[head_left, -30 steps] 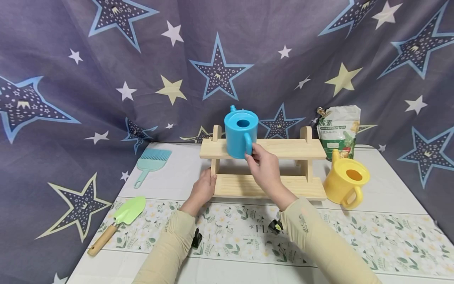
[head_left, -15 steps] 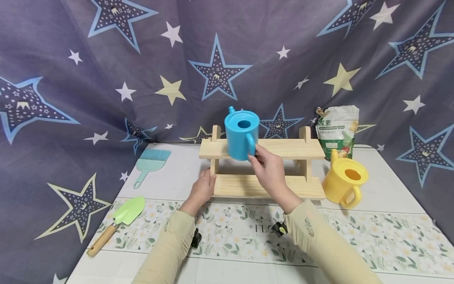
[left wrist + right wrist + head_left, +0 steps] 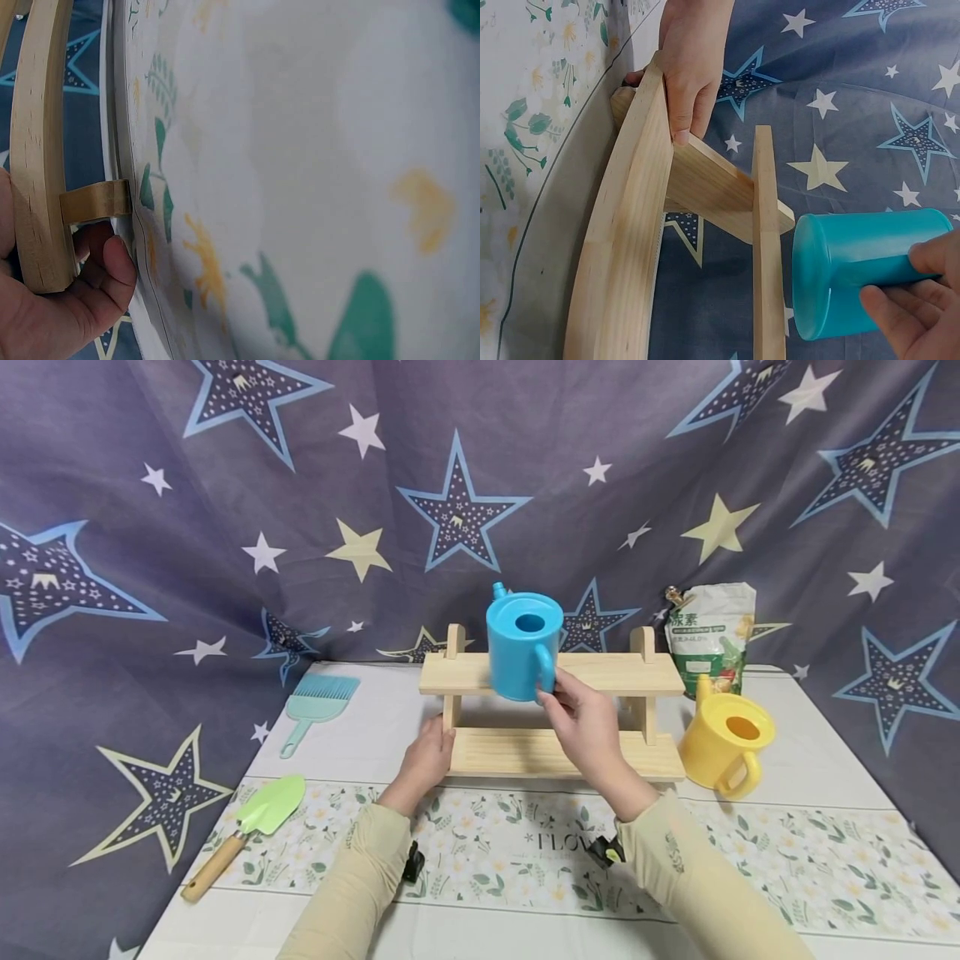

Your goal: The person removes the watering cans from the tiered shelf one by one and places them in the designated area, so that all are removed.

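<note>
Person's R hand (image 3: 588, 722) grasps the blue can (image 3: 517, 647) by its handle (image 3: 547, 667). Can is upright, spout to far side, at the upper shelf (image 3: 622, 673) of the wooden rack (image 3: 648, 718), a bit left of middle; R wrist view shows a slim gap btwn its base & that shelf. L hand (image 3: 426, 758) is curled round the left end of the lower shelf (image 3: 510, 752), gripping it. Right on the worktop (image 3: 217, 927): yellow can (image 3: 723, 747), w/ a bag (image 3: 708, 635) beyond. Left: brush (image 3: 318, 703), far; trowel (image 3: 272, 806), near. Starry curtain (image 3: 562, 410) at far side.
</note>
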### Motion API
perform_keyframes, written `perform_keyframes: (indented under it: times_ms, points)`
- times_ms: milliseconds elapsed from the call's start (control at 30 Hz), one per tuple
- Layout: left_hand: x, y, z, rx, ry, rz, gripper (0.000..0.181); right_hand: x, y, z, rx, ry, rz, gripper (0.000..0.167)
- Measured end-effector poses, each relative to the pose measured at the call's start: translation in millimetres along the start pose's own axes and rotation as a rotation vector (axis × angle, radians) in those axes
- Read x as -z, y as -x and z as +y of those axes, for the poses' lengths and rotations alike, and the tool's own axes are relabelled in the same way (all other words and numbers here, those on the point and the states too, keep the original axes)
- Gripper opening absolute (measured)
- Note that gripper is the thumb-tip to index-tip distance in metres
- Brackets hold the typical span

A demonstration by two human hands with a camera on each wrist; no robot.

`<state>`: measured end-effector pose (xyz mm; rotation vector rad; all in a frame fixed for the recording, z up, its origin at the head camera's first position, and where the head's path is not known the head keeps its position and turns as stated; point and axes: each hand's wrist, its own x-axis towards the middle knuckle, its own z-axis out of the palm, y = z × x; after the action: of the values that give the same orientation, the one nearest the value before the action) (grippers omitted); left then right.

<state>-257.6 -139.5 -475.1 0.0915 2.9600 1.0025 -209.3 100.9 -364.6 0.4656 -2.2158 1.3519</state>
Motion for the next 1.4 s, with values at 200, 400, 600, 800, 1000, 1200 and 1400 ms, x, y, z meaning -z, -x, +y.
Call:
perform_keyframes:
  times_ms: [200,400,600,800,1000,1200,1400]
  points:
    - [-0.5,0.0,-0.4,0.007,-0.005,-0.006,0.051,8,4.2,-1,0.006,0.0,0.027,0.03]
    - [-1.0,-0.3,-1.5,0.01,-0.003,-0.009,0.051,16,8.2,-1,0.011,-0.015,0.05,0.033]
    - [-1.0,-0.7,-0.4,0.014,-0.009,-0.013,0.051,23,11.6,1,0.015,-0.026,0.059,0.036]
    - [-1.0,-1.1,-0.3,0.013,-0.013,-0.011,0.051,30,14.6,3,-0.002,-0.002,0.057,0.034]
    - [-1.2,-0.2,-0.7,0.012,-0.012,-0.007,0.05,37,17.1,5,-0.008,-0.008,0.054,0.035]
    - [-1.3,0.7,-0.3,0.0,-0.02,-0.001,0.05,43,20.8,8,-0.022,0.011,0.068,0.036]
    - [-0.7,0.3,-0.4,-0.002,-0.016,-0.002,0.05,50,23.2,9,-0.037,0.02,0.076,0.036]
